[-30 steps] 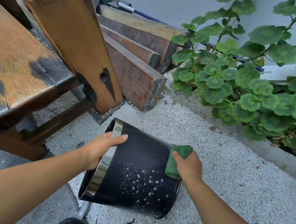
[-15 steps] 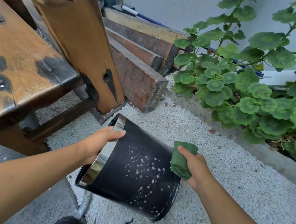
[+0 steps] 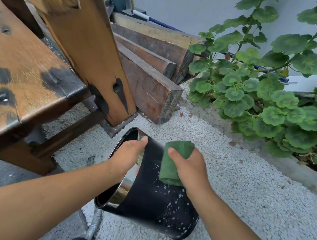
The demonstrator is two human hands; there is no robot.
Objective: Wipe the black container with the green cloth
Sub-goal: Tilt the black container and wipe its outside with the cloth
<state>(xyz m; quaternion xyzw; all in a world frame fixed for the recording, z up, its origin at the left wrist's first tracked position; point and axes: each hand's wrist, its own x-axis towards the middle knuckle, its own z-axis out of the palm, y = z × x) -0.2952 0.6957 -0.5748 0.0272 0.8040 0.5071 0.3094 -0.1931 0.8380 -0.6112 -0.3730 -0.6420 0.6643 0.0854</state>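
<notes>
On white gravel point(image 3: 243, 197) at six o'clock in the view, the black container point(image 3: 156, 203) sits tilted, its mouth toward ten o'clock. At its rim, the left hand point(image 3: 128, 155) clamps fingers over the edge. At one o'clock on its speckled wall, the right hand point(image 3: 189, 168) presses the folded green cloth point(image 3: 173, 160), fingers closed around it.
</notes>
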